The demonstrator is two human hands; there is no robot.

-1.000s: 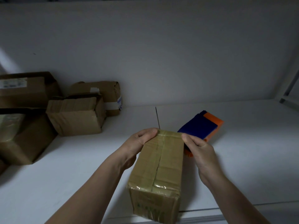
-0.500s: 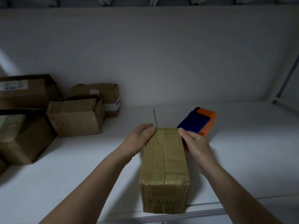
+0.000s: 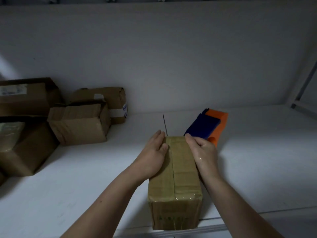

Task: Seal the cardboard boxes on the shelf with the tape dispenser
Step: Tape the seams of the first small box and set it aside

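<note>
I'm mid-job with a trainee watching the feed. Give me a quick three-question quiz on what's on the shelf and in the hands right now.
1. True or false: the right hand holds the tape dispenser.
2. Where do the other boxes sit? A) at the left of the shelf; B) right of the dispenser; C) on top of the dispenser.
3. What do the left hand and the right hand both grip?
Key: 1 false, it lies on the shelf behind the box; 2 A; 3 the box.
</note>
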